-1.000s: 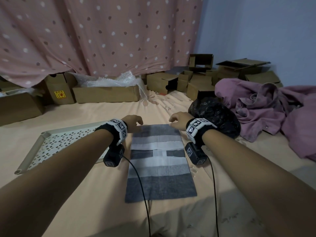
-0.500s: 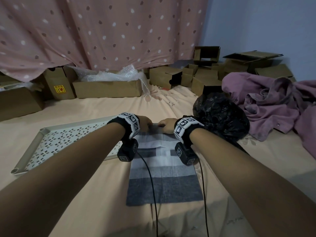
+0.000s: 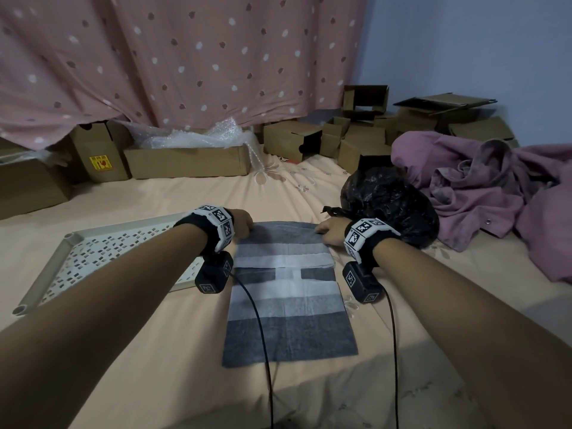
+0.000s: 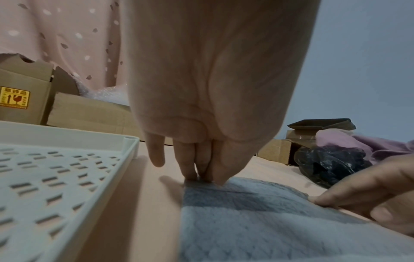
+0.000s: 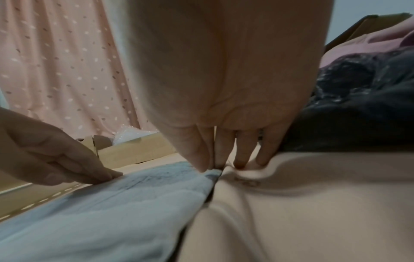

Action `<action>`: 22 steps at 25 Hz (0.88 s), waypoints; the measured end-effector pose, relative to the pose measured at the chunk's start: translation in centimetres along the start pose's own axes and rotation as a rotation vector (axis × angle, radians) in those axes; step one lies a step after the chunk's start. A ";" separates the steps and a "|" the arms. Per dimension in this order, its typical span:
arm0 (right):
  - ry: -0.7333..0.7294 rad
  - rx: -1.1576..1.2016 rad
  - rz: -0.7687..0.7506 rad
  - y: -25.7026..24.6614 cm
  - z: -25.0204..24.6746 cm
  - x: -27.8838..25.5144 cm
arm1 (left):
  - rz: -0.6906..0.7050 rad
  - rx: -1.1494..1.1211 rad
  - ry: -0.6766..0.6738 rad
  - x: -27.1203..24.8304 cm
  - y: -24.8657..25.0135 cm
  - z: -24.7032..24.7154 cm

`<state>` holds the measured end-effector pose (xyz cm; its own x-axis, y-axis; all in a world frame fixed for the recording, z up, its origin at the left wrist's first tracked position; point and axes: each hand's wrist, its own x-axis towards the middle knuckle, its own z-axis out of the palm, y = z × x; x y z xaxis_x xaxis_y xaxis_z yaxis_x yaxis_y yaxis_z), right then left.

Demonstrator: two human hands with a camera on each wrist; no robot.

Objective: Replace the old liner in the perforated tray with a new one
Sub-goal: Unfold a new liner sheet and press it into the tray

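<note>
A grey and white folded liner (image 3: 288, 305) lies flat on the peach bedsheet in front of me. My left hand (image 3: 243, 222) pinches its far left corner between thumb and fingers (image 4: 190, 164). At the far right corner my right hand (image 3: 328, 230) pinches the liner (image 5: 112, 203) the same way, with thumb and forefinger (image 5: 195, 150) closed on the edge. The white perforated tray (image 3: 46, 274) lies just left of the liner (image 4: 257, 221), bare inside, its corner (image 4: 132, 150) close to my left hand (image 4: 201, 175).
A tied black plastic bag (image 3: 390, 205) sits right behind my right hand, with crumpled purple cloth (image 3: 479, 187) beyond it. Cardboard boxes (image 3: 185, 162) and bubble wrap line the far side under a dotted pink curtain. Two wrist cables trail across the liner's near half.
Both hands came down on the liner's far edge, close together half a second ago, and have since spread out to its two far corners.
</note>
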<state>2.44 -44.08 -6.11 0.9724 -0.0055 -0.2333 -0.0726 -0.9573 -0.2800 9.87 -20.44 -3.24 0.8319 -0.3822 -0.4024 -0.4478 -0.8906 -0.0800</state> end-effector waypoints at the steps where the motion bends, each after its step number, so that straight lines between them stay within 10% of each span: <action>1: -0.011 -0.008 -0.001 0.0 0.1 -0.2 | -0.013 0.008 0.020 -0.2 0.1 0.2; 7: -0.028 -0.067 0.014 -0.7 0.5 -0.8 | 0.047 0.023 0.163 -3.9 2.3 1.4; 13: 0.004 -0.098 0.036 -1.2 0.8 -2.6 | 0.548 0.142 0.199 -14.7 9.3 4.4; 22: 0.031 -0.040 0.032 -1.1 0.7 -5.0 | 0.500 0.220 0.211 -18.1 11.8 8.6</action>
<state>-2.48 -42.83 -5.34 0.9762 -0.0448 -0.2123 -0.0955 -0.9673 -0.2348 -13.27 -21.91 -4.76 0.5394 -0.8037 -0.2510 -0.8414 -0.5260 -0.1238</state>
